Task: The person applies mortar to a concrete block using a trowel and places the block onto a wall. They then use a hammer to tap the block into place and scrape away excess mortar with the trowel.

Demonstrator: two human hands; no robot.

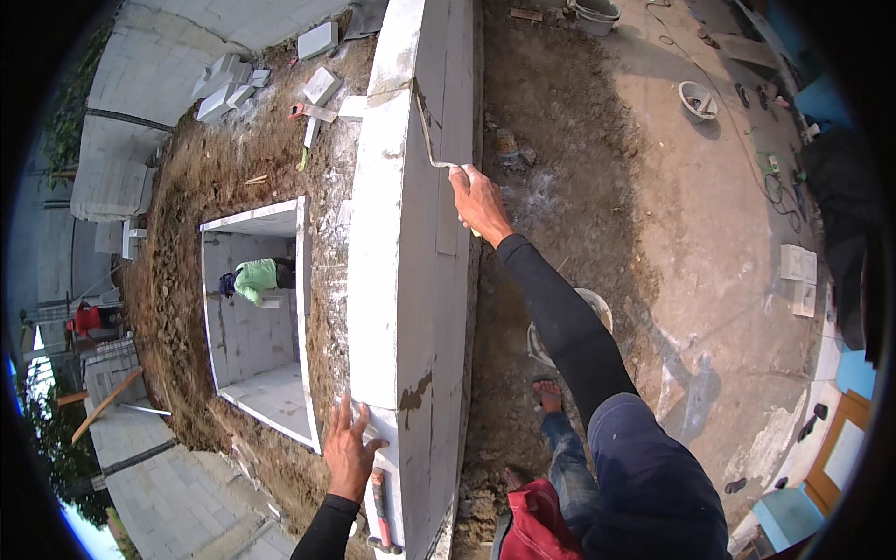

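Observation:
A long white block wall (378, 243) runs up the middle of the view, with mortar joints in its side. My right hand (479, 201) is closed round the handle of a trowel (426, 135). Its thin blade lies at a joint near the wall's upper far end. Fingers spread, my left hand (349, 452) rests on the near left edge of the wall top. Beside it on the wall lies a red-and-grey handled tool (380, 509), its kind unclear.
Left of the wall, a person in a green shirt (257, 280) bends inside a block-lined pit (303, 355). A handsaw (314, 112) and loose blocks (217, 101) lie beyond. A bucket (597, 313) stands under my right arm; another bucket (697, 101) is far right.

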